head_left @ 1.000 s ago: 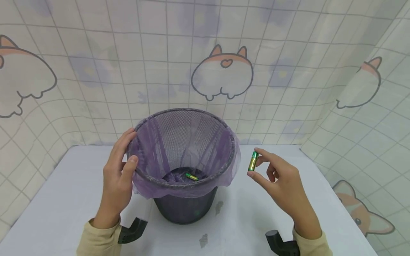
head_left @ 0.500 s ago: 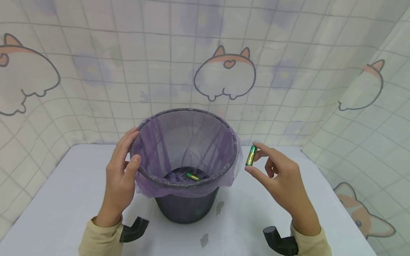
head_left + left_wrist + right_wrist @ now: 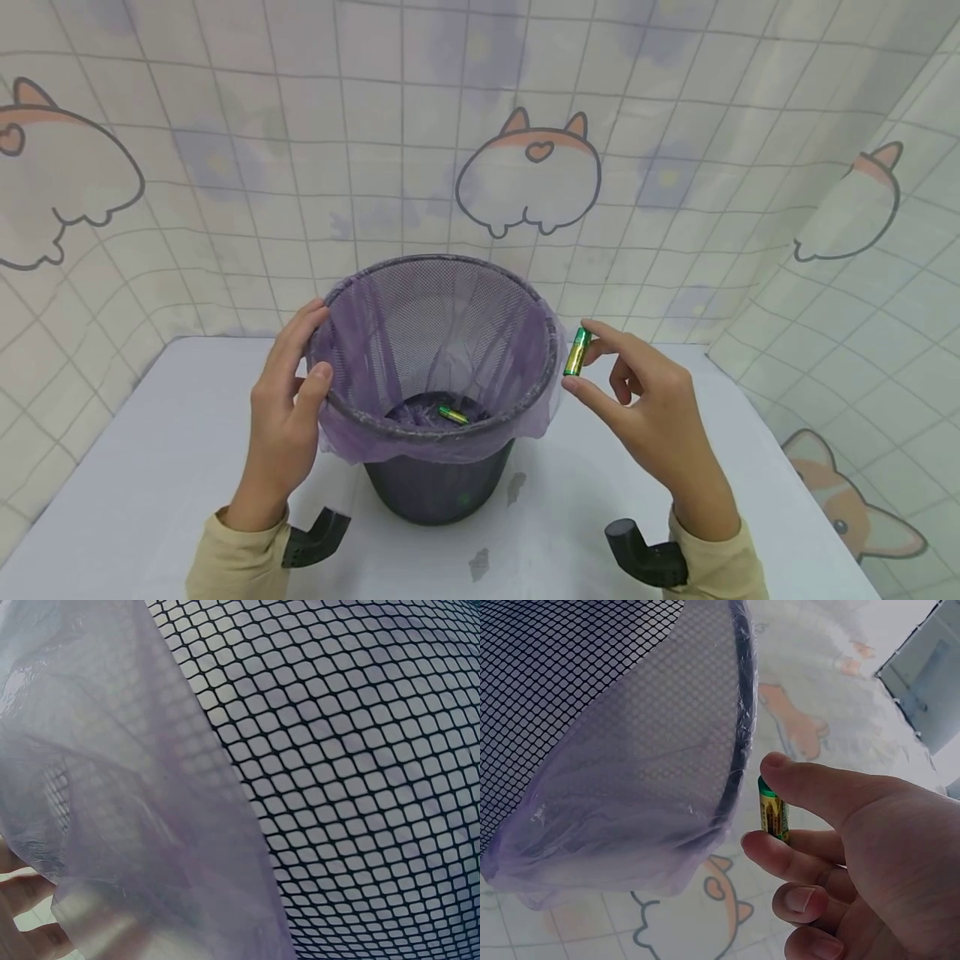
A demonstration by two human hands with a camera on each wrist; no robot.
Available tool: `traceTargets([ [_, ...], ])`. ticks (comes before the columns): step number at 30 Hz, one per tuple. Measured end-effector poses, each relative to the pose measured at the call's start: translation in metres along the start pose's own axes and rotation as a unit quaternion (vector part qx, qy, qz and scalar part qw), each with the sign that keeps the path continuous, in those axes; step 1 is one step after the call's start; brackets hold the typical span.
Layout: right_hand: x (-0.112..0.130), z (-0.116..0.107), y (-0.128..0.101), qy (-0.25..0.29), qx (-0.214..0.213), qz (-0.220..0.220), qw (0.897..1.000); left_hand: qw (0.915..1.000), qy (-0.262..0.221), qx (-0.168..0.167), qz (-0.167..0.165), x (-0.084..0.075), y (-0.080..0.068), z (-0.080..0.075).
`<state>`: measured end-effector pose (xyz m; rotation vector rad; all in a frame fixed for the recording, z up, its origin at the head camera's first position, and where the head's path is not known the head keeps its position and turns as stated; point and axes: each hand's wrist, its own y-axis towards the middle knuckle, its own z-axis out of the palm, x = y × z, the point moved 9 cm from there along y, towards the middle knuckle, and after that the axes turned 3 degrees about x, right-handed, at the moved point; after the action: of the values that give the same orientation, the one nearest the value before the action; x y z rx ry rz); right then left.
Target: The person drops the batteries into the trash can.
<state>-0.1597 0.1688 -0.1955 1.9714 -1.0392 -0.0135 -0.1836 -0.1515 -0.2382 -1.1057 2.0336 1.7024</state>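
A black mesh wastebasket (image 3: 435, 487) stands on the table, lined with a purple plastic bag (image 3: 450, 448) folded over its rim. My left hand (image 3: 283, 425) holds the rim at its left side, thumb and fingertips on the edge. In the left wrist view its fingers (image 3: 30, 900) show partly behind the bag. My right hand (image 3: 648, 408) pinches a green and gold battery (image 3: 577, 352) between thumb and forefinger, just outside the right rim. The right wrist view shows the pinched battery (image 3: 773, 811) apart from the bag. Another green battery (image 3: 453, 415) lies on the basket's bottom.
The white table (image 3: 150, 467) has two grey patches near the basket. A curtain (image 3: 405, 150) with a grid and corgi drawings hangs behind and at the sides. A black curved mount sits on each wrist.
My right hand has moved left and slightly up with the battery, nearer to the basket's rim. My left hand stays on the rim. The whole view has shifted slightly.
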Motion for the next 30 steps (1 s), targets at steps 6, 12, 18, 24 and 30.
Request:
traceTargets([
  [6,0.002,0.001,0.004,0.000,0.002,-0.003,1.000,1.0000,-0.001,-0.001,-0.003,0.001,0.001,0.000],
  [12,0.005,0.000,0.005,0.003,-0.004,-0.009,1.000,1.0000,-0.002,0.004,-0.005,0.002,0.000,0.002],
  [18,0.008,0.002,0.008,0.017,-0.005,-0.015,1.000,1.0000,0.003,0.003,-0.002,0.002,0.000,0.001],
  [24,0.010,0.002,0.010,0.012,0.000,-0.012,1.000,1.0000,0.002,0.002,-0.003,0.002,0.000,0.001],
  [30,0.013,0.004,0.014,0.012,0.006,-0.015,1.000,1.0000,0.001,0.004,-0.008,0.003,0.000,0.001],
])
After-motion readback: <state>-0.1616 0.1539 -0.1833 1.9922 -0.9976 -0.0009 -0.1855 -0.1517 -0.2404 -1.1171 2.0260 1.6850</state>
